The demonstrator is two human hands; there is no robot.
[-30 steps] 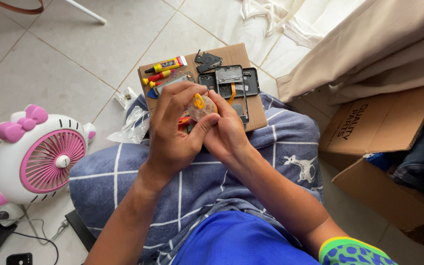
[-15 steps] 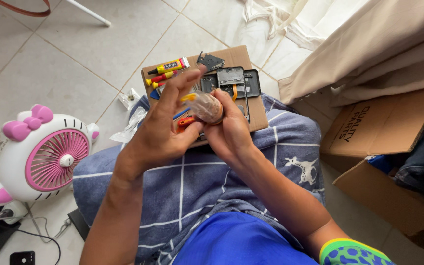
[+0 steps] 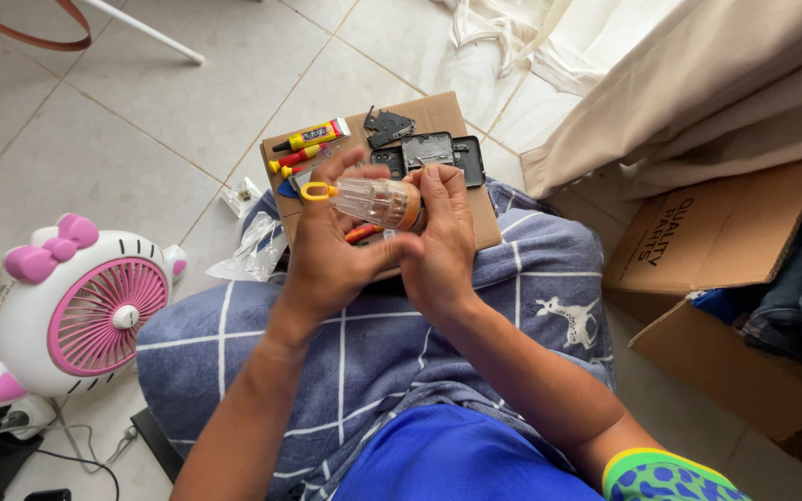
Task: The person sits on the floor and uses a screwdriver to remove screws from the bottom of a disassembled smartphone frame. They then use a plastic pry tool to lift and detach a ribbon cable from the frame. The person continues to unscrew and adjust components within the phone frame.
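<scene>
clear bottle (image 3: pixel 378 201) | between both hands | left hand (image 3: pixel 327 250), right hand (image 3: pixel 438 246) fingers grasping it

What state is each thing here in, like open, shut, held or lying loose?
Left hand: gripping the clear bottle.
Right hand: gripping the bottle's orange end.
Clear bottle: held sideways, yellow cap on.
Phone: back off, lying on the cardboard.
Glue tube: capped, lying flat.
Pink fan: standing on the floor; running or not, cannot tell.
Cardboard box: open.

A cardboard sheet (image 3: pixel 438 116) lies on the blanket (image 3: pixel 364 343), a fan (image 3: pixel 85 311) to its left.
</scene>
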